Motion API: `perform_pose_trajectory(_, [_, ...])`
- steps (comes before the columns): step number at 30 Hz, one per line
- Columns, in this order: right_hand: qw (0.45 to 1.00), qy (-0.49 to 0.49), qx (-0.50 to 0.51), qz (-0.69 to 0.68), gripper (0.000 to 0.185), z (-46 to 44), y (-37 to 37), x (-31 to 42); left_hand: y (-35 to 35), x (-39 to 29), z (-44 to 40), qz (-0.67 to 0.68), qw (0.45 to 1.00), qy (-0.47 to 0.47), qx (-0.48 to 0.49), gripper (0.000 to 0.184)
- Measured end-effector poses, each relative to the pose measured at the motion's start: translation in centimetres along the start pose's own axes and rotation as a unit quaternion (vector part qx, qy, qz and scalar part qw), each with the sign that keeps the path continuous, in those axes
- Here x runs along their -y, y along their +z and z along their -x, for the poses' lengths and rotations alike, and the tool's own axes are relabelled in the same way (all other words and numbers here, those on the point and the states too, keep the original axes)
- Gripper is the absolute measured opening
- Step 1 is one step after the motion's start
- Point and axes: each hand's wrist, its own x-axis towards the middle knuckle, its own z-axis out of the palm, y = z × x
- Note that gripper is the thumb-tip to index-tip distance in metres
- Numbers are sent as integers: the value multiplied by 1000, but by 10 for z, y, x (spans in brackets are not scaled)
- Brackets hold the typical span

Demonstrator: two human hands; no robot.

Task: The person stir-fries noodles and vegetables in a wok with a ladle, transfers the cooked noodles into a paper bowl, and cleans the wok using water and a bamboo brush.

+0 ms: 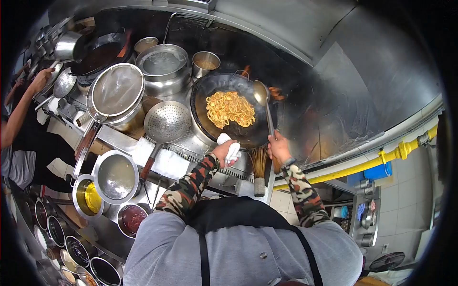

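Brown noodles (230, 109) lie in a heap inside a black wok (205, 119) on the stove. At the wok's near edge, my left hand (221, 151) is closed around a folded white cloth (232, 150); whether it also grips the rim or a handle is hidden. My right hand (280, 147) is wrapped around the handle of a metal ladle (261, 93). The ladle's bowl is at the right side of the wok, apart from the noodles. A bamboo wok brush (258, 164) stands between my two hands, just in front of the wok.
Flames (275, 93) show behind and right of the wok. Left of it are a perforated skimmer (167, 121), a mesh strainer (118, 89) and a large pot (162, 62). Sauce pots (132, 220) stand nearer me. Another person's arm (24, 105) holds a saucepan (69, 46) at far left.
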Motion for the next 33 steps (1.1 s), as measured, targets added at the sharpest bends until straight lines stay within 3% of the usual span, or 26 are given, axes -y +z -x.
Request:
perform_pose_trajectory(3, [995, 63, 19, -70, 50, -26, 21, -18, -12, 7, 44, -108, 993, 53, 21, 32])
perform_pose_trajectory(4, [995, 57, 21, -81, 50, -17, 27, -19, -11, 5, 79, -151, 982, 93, -72, 32])
perform_pose_trajectory(5, [994, 58, 22, -84, 50, -5, 25, -14, -41, 14, 78, -189, 961, 190, -62, 32])
perform_pose_trajectory(7, [986, 111, 119, -44, 51, 22, 10, 6, -65, 9, 122, -306, 879, 298, -212, 33])
perform_pose_trajectory(9, [983, 135, 120, -30, 51, 35, -8, 30, -116, 6, 130, -344, 828, 353, -266, 32])
perform_pose_trajectory(10, [989, 105, 104, -28, 49, 25, -9, 27, -119, 0, 145, -373, 797, 346, -326, 34])
perform_pose_trajectory(11, [993, 78, 88, -27, 48, 12, -7, 19, -150, -2, 134, -505, 704, 349, -356, 41])
perform_pose_trajectory(13, [997, 29, 69, -26, 42, -28, 9, 10, -177, 1, 113, -507, 666, 297, -459, 53])
perform_pose_trajectory(15, [995, 25, 75, -53, 35, -52, 24, 15, -171, -5, 110, -538, 667, 248, -452, 64])
perform_pose_trajectory(17, [975, 115, 113, -150, 29, -57, 34, 20, -156, -4, 114, -579, 640, 166, -477, 80])
perform_pose_trajectory(19, [971, 122, 151, -137, 36, -48, 28, 22, -154, -6, 113, -567, 652, 144, -482, 86])
perform_pose_trajectory(21, [971, -7, 225, 85, 46, -38, 13, 19, -164, -5, 110, -579, 666, 143, -448, 91])
perform_pose_trajectory(22, [949, -63, 242, 190, 57, -38, 0, 14, -172, 1, 105, -599, 648, 166, -440, 94])
perform_pose_trajectory(23, [951, -64, 240, 184, 57, -39, -19, 7, -166, 1, 107, -604, 644, 166, -440, 94])
perform_pose_trajectory(24, [879, -260, 156, 369, 56, -38, -40, -2, -155, 2, 110, -603, 642, 139, -452, 95])
perform_pose_trajectory(25, [731, -432, 57, 524, 57, -37, -53, -14, -145, 5, 112, -601, 641, 112, -465, 95])
perform_pose_trajectory(26, [735, -432, 56, 520, 57, -24, -63, -13, -137, 7, 112, -602, 631, 107, -478, 95])
perform_pose_trajectory(28, [696, -323, 33, 641, 57, 11, -85, 11, -136, 18, 110, -595, 616, 147, -495, 92])
perform_pose_trajectory(29, [695, -329, 37, 638, 57, 17, -90, 4, -131, 25, 113, -588, 601, 172, -513, 91])
perform_pose_trajectory(31, [754, -309, 0, 580, 56, 26, -103, -8, -121, 40, 126, -573, 582, 210, -538, 88])
perform_pose_trajectory(32, [793, -297, -4, 532, 55, 25, -103, -10, -111, 51, 135, -577, 548, 250, -552, 84])
perform_pose_trajectory(33, [792, -305, 5, 528, 55, 19, -100, -14, -100, 66, 147, -582, 510, 285, -565, 81])
